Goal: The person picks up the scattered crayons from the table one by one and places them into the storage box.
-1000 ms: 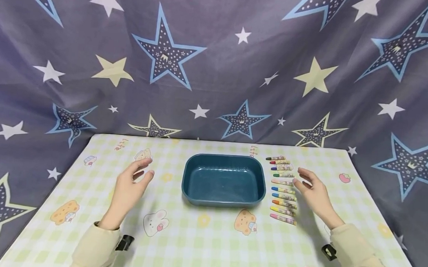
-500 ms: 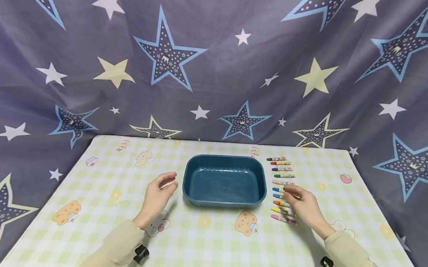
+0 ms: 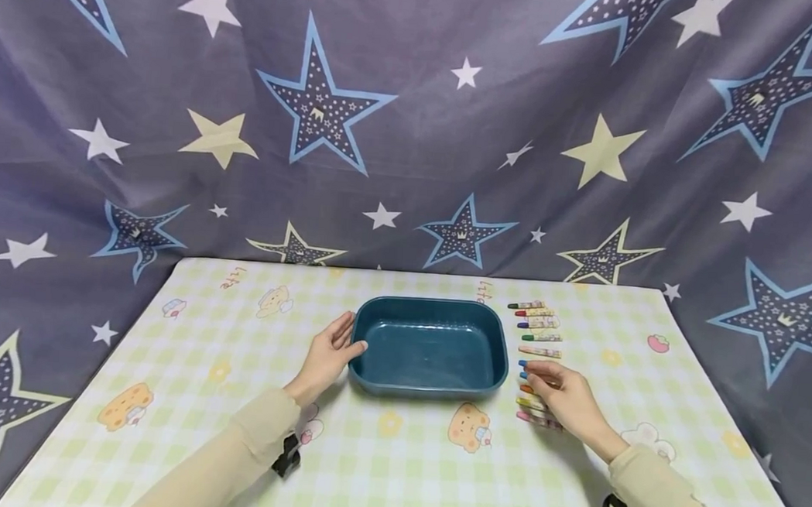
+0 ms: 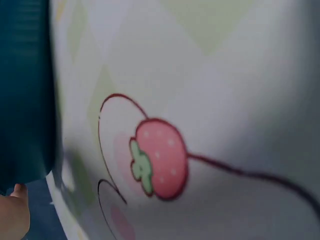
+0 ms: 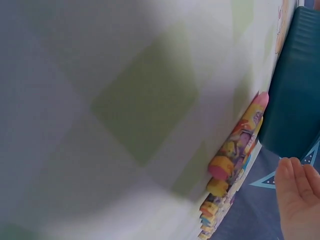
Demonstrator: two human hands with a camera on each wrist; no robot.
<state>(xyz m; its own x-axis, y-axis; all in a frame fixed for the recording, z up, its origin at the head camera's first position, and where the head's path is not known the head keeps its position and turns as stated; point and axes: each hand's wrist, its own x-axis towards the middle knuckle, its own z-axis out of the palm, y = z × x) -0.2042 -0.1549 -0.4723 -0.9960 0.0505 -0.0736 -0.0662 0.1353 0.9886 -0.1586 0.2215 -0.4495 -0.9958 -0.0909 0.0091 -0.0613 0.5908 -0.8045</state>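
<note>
A dark teal plastic box (image 3: 427, 390) stands mid-table in the head view, with nothing inside. My left hand (image 3: 323, 361) holds its left wall, thumb over the rim and fingers along the outside. To the box's right lies a column of crayons in paper wrappers. My right hand (image 3: 568, 399) is over the lower ones, fingertips near a blue crayon (image 3: 522, 363) and thumb near an orange crayon (image 3: 526, 389). It partly hides a yellow crayon (image 3: 531, 403) and a pink crayon (image 5: 240, 132). The right wrist view shows the right fingers (image 5: 295, 182) extended.
Farther back in the column lie a peach crayon (image 3: 539, 352), a green crayon (image 3: 542, 338) and several others. A checked cloth with cartoon prints covers the table (image 3: 392, 477). A star-patterned curtain (image 3: 400, 129) hangs right behind the table's back edge.
My left hand has moved right, from apart to contact with the box's left wall. My right hand has come down and left over the crayons. Box and crayons keep their places.
</note>
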